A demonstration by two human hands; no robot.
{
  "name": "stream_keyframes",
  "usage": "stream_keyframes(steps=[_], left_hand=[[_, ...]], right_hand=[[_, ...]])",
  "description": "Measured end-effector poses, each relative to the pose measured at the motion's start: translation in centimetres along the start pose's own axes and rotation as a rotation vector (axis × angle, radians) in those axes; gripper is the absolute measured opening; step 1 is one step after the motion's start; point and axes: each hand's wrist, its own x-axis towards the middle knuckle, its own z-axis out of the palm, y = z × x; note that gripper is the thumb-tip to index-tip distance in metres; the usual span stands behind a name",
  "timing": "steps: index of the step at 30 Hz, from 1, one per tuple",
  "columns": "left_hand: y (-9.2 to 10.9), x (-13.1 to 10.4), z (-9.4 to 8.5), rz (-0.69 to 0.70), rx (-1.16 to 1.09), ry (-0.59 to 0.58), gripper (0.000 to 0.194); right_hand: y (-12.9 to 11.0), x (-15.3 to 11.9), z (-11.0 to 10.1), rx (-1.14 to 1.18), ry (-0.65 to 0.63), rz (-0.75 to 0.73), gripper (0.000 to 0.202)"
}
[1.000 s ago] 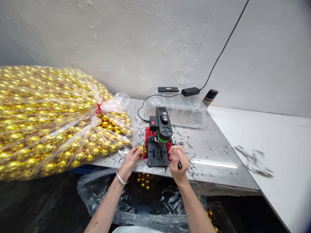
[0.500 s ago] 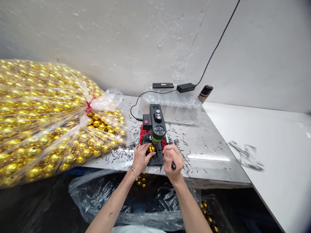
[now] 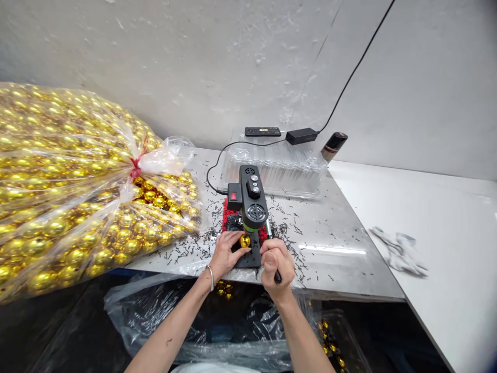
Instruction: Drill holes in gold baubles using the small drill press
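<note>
My left hand [image 3: 226,254] pinches a shiny gold ball [image 3: 245,241] between thumb and fingers, just under the head of a small black bench drill press [image 3: 253,199]. The ball sits over the press's black base plate [image 3: 250,259]; the point where tool and ball meet is hidden. My right hand [image 3: 278,267] is wrapped round the black grip of the press's lever [image 3: 278,277], on the right side of the machine. Black curled shavings [image 3: 285,230] lie all about the press, and a red mat [image 3: 225,213] shows beneath it.
A large clear bag of gold balls [image 3: 77,181], tied with red string, fills the left. Behind the press stands a clear plastic box [image 3: 279,171] with a power adapter [image 3: 302,135] on top. A plastic sheet [image 3: 155,311] hangs below the table edge. Gloves [image 3: 399,251] lie at right.
The camera view has shifted slightly. Both hands keep their grips, left on the gold ball and right on the lever, with little other visible movement.
</note>
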Motion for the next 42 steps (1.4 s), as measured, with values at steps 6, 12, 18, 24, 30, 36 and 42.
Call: stream_keyframes(steps=[6,12,18,24,30,36,42], left_hand=[[-0.3,-0.1,0.3,0.011,0.004,0.022,0.037],[-0.3,0.0,0.5,-0.004,0.002,0.032,0.036],[-0.1,-0.1,0.4,0.0,0.016,0.024,0.037],[-0.1,0.0,0.4,-0.008,0.009,0.019,0.037],[-0.2,0.1,0.3,-0.016,-0.002,0.021,0.037],[-0.2,0.7,0.4,-0.02,-0.033,0.027,0.036],[1.6,-1.8,-1.3,0.015,-0.004,0.128,0.036]], right_hand=[[0.2,-0.2,0.1,0.005,0.011,0.004,0.027],[1.3,-1.4,0.6,-0.035,0.01,-0.051,0.031],[2.3,-2.4,1.0,-0.057,0.04,-0.072,0.035],[2.9,-3.1,1.4,-0.052,0.078,-0.054,0.036],[3.5,-3.1,1.2,-0.118,-0.024,-0.206,0.031],[0.3,1.0,0.1,-0.023,0.045,-0.063,0.031],[-2.4,5.3,-1.0,-0.012,0.006,0.123,0.035]])
